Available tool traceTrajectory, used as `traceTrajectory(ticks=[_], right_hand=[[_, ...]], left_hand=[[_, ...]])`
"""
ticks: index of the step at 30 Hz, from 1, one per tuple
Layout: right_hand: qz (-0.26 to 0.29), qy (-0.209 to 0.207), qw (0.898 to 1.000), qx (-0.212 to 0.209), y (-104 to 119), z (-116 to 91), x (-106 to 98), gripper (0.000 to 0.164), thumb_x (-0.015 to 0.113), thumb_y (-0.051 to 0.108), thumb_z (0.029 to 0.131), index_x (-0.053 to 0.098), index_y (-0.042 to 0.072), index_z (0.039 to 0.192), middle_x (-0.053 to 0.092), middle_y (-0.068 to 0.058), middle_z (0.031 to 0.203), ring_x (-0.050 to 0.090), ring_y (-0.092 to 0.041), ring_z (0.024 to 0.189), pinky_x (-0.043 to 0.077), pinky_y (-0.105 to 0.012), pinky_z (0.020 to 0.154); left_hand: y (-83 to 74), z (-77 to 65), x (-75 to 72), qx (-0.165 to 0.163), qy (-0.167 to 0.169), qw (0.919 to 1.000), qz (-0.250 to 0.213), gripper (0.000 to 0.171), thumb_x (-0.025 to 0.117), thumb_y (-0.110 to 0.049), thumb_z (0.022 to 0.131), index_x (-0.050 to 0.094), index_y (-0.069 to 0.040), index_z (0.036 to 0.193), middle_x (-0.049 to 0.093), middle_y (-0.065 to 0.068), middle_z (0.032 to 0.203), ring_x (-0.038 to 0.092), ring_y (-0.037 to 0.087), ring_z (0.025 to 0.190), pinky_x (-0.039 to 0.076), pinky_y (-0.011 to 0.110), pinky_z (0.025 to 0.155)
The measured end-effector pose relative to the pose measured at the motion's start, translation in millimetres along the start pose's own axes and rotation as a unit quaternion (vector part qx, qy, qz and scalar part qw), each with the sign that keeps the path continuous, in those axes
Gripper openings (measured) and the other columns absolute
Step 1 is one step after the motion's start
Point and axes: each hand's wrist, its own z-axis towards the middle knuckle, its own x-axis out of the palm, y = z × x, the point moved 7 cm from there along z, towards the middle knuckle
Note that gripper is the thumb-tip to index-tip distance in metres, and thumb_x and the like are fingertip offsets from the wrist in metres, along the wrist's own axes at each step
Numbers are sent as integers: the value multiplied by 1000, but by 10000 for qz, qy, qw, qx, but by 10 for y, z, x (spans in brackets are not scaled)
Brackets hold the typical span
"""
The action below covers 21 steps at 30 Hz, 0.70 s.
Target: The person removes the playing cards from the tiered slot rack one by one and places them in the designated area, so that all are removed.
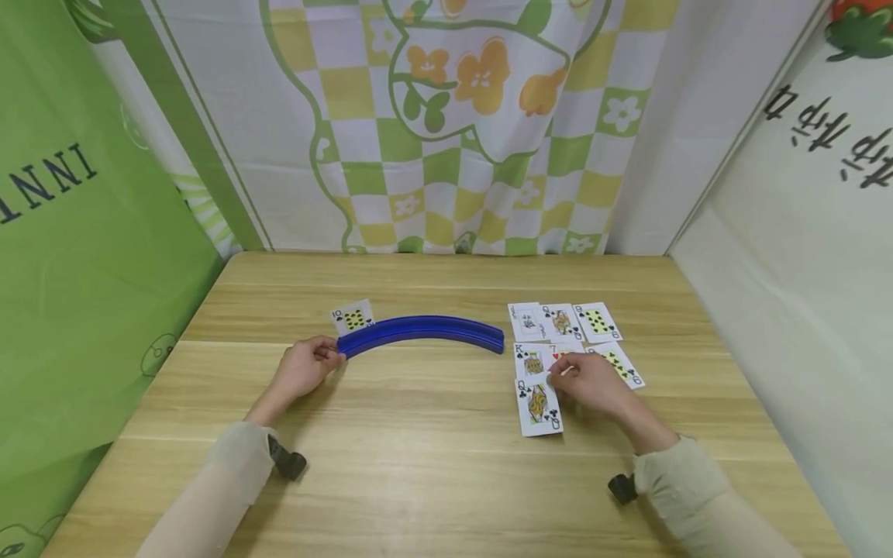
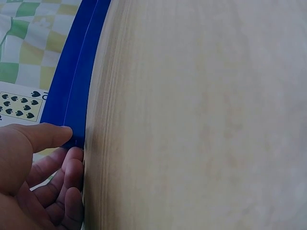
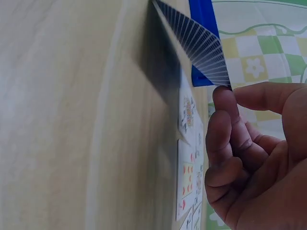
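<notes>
My left hand point(image 1: 307, 368) pinches the left end of a blue curved card holder point(image 1: 425, 325), thumb on top in the left wrist view. A ten of spades point(image 1: 354, 314) stands upright at that end of the holder, its lower part hidden. With thumb and fingertips my right hand point(image 1: 593, 381) pinches a queen of clubs point(image 1: 537, 404) by its edge. The queen's face shows in the head view; its dark striped back point(image 3: 199, 45) shows in the right wrist view, tilted above the table. Under and beside this hand lie a king point(image 1: 532, 361) and a seven of hearts point(image 1: 560, 349), partly covered.
Behind these, face up on the wooden table point(image 1: 418, 465), lie a joker point(image 1: 526, 322), another queen point(image 1: 560, 320) and a nine point(image 1: 597, 322). One more card point(image 1: 621, 364) lies right of my right hand. A patterned curtain point(image 1: 474, 194) hangs along the table's back edge.
</notes>
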Motion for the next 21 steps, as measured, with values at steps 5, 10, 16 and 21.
traceTrajectory(ticks=[5,10,16,21], right_hand=[[17,110,9998,166,-74,-14,50,20,68,23,91,71,5,99,73,-3,73,64,-16,60,48,-30,61],[-118,100,9996,217,-120,-23,55,20,69,22,88,71,5,98,72,-1,72,63,-13,62,48,-29,60],[-492,39,9986,185,-153,-36,11,19,68,25,90,73,9,97,73,4,71,61,-11,67,45,-29,66],[-476,98,9986,190,-173,-41,-5,20,67,27,91,73,9,100,73,5,72,61,-11,67,44,-30,69]], left_hand=[[4,9,5,-6,19,10000,16,29,70,-24,93,68,-2,111,73,9,94,68,21,87,53,31,74],[-7,1,2,-34,37,10000,20,29,70,-24,93,68,-2,111,73,9,94,68,22,88,53,32,75],[-3,2,4,-37,44,10000,24,30,70,-24,93,68,-1,112,73,10,94,68,22,88,53,31,75],[11,9,9,-35,49,10000,43,30,70,-24,93,68,-1,112,73,9,94,68,22,88,54,33,76]])
